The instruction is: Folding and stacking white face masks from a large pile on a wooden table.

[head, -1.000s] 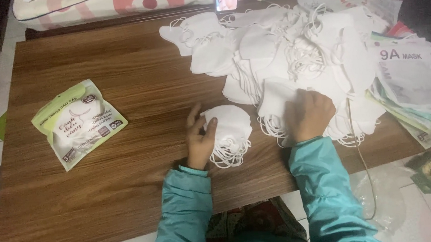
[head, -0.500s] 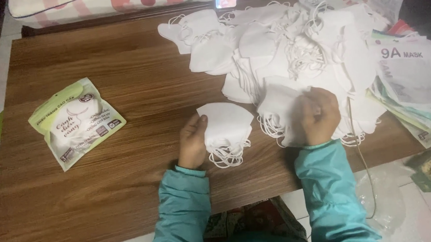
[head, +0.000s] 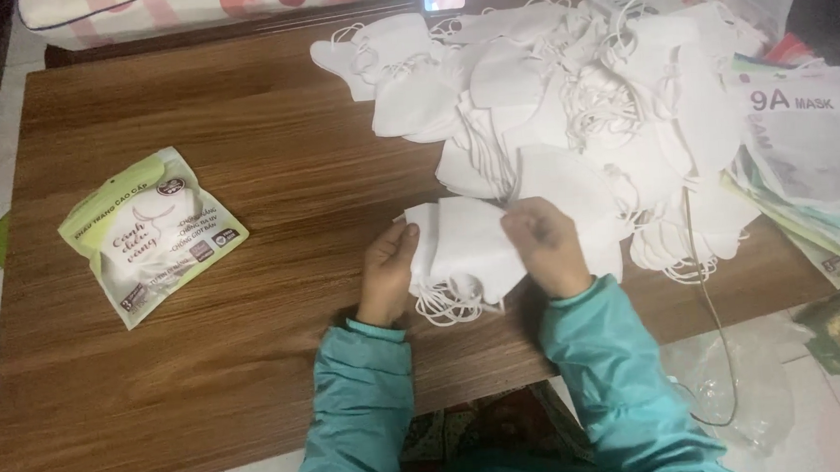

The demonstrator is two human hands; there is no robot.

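The wooden table (head: 272, 206) has plenty of bare room across its left and lower-left part, with only a green and white packet (head: 153, 233) lying alone at the left of the frame, well apart from the hands. The right and upper right are crowded: a big heap of white masks (head: 587, 99) spreads from top centre to the right edge, where flat mask packets (head: 814, 163) overhang the table's side. The near edge runs just under the teal sleeves.

Since half a second ago, the right hand (head: 549, 248) has come left off the heap and now meets the small stack, and the left hand (head: 388, 267) has slid to the stack's left side.

The small stack of masks (head: 464, 248) sits at lower centre, just in front of the heap and touching its near edge. It is white, folded flat, with thin ear loops spilling out toward the near edge. The left hand's fingers pinch its left edge; the right hand is closed on its upper right corner.
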